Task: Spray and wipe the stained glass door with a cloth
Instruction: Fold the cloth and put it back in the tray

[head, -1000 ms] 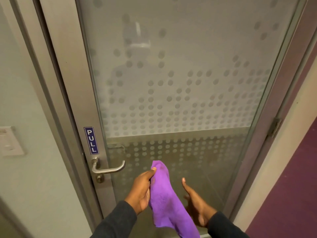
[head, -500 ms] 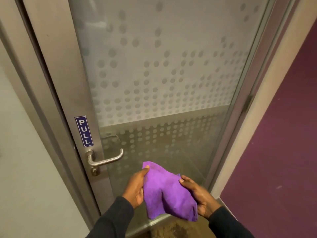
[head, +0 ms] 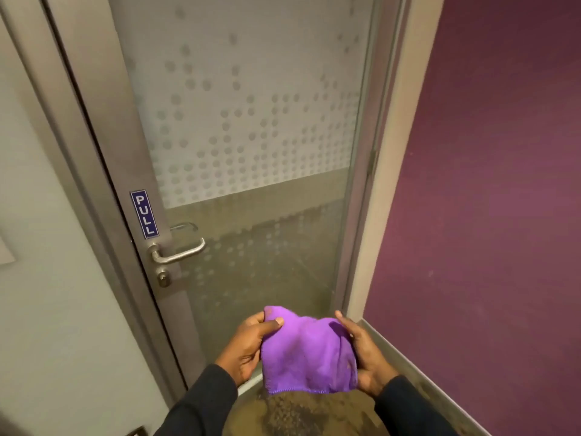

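Observation:
The glass door stands in front of me, frosted above with a dot pattern and clearer, smeared glass below. A purple cloth hangs low in front of the door's bottom part, stretched between both hands. My left hand pinches its top left corner between thumb and fingers. My right hand grips its right edge. The cloth is apart from the glass. No spray bottle is in view.
A metal lever handle with a lock below it sits on the door's left frame, under a blue PULL sign. A purple wall closes in on the right. A pale wall is on the left. Speckled brown floor lies below.
My right hand has taken hold of the cloth, which hung from my left hand alone. Both hands spread it out. My view has swung down and to the right.

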The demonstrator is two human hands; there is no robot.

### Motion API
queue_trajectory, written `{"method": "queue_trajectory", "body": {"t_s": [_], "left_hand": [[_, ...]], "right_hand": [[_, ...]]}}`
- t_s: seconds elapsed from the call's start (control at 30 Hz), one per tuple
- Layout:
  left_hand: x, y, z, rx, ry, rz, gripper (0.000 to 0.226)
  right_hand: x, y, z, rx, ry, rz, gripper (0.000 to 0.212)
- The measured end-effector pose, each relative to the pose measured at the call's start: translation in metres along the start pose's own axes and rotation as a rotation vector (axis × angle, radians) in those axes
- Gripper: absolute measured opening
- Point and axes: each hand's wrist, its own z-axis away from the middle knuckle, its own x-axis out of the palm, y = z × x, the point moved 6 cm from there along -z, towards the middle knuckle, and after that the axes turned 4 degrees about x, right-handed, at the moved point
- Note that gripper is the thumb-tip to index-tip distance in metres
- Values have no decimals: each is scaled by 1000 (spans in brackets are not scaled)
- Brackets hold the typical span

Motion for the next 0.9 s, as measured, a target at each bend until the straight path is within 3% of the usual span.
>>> {"method": "queue_trajectory", "body": {"t_s": [0.07,0.13,0.3,0.43,0.5,0.67,0.9], "left_hand": [[2,-14,25,-10,23,0,28],[3,-22,49,-33,34,19,25],[-9,-37,89,-49,76,-72,29],[-19,-50,120,-74,94,-230,60],[-23,-51,135,-46,24,-304,76],[-40,-55,180,42,-219,-556,47],[-61,-76,248,89,-326,-760,61]], "right_hand": [[-25,13,26,-48,232,144,66],[-38,25,52,-114,357,207,62],[-30,44,111,-424,475,201,76],[-15,75,155,-503,582,436,90],[-5,89,175,-520,623,549,85],[22,144,214,-528,735,770,67],[30,236,272,-457,967,919,48]]}}
